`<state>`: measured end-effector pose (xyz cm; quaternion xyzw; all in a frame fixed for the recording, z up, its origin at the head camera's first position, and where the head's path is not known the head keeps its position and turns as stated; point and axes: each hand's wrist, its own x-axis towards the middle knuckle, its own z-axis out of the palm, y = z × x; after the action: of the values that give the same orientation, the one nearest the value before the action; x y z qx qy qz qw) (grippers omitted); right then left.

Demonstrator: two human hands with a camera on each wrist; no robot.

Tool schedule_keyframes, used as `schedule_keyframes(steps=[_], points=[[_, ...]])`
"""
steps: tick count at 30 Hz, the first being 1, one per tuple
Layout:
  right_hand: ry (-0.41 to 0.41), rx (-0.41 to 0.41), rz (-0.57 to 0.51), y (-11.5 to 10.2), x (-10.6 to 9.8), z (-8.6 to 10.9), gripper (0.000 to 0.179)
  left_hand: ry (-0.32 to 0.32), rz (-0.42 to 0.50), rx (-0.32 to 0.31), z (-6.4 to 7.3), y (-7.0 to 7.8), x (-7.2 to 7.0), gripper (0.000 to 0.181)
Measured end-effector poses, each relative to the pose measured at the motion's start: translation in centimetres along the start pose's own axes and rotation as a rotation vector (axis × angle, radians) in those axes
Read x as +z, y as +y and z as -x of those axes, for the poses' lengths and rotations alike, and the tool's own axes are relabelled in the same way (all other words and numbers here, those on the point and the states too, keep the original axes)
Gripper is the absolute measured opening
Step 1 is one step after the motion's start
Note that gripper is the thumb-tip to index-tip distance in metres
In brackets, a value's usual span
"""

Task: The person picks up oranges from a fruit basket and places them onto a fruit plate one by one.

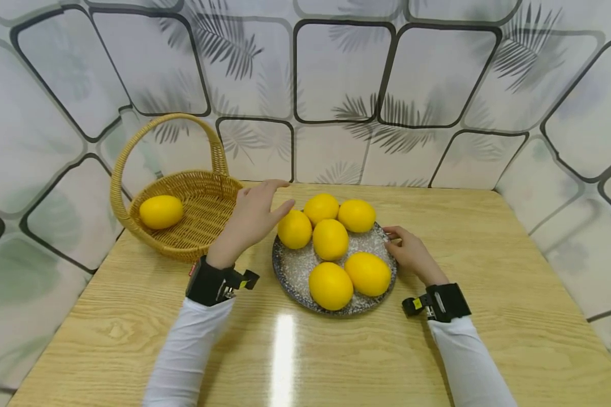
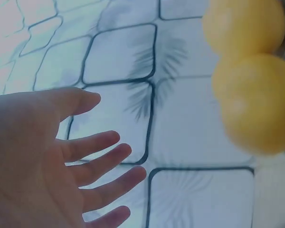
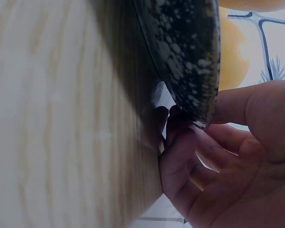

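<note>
A speckled dark-rimmed plate [image 1: 295,277] holds several yellow lemons [image 1: 331,239]. At its right edge my right hand [image 1: 409,251] grips the rim, thumb above and curled fingers beneath; the right wrist view shows this hand [image 3: 237,156] on the plate's rim [image 3: 190,61] from the side. My left hand [image 1: 257,212] hovers between the plate and a wicker basket [image 1: 219,181], with its fingers extended and nothing held. In the left wrist view this hand [image 2: 76,161] has its fingers spread, apart from the lemons [image 2: 259,104]. One lemon [image 1: 161,212] lies inside the basket at its left.
The wicker basket's tall arched handle [image 1: 127,147] rises over its left and back. A wood-grain table [image 1: 366,362] carries everything. Patterned wall covering [image 1: 343,73] stands behind and along both sides.
</note>
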<state>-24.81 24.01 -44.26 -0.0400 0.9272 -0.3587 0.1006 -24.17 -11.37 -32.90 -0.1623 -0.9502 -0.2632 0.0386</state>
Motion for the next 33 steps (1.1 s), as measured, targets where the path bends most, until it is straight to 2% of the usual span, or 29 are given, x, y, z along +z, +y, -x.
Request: schedule_keyframes(steps=[10,16,19,23,26,30,33], points=[[0.009,0.0,0.015,0.0,0.1,-0.1,0.052,0.119,0.022,-0.121,1.4,-3.3,-4.4,0.048],[0.004,0.011,0.012,-0.2,0.1,0.0,0.052,0.15,0.019,-0.247,2.8,-6.1,-7.0,0.055],[0.003,0.012,0.011,-0.2,0.1,0.1,0.052,0.178,0.004,-0.326,3.5,-8.0,-7.8,0.061],[0.006,0.015,0.017,-0.3,0.1,0.1,0.052,0.174,-0.036,-0.428,4.1,-10.6,-8.0,0.069],[0.006,0.014,0.024,-0.3,0.1,0.1,0.052,0.154,-0.075,-0.468,4.2,-12.0,-7.8,0.07],[0.003,0.008,0.027,-0.4,0.1,0.1,0.052,0.148,-0.102,-0.499,4.0,-12.8,-7.1,0.071],[0.003,0.003,0.026,-0.4,0.1,0.1,0.052,0.118,-0.108,-0.523,3.9,-13.1,-6.8,0.076]])
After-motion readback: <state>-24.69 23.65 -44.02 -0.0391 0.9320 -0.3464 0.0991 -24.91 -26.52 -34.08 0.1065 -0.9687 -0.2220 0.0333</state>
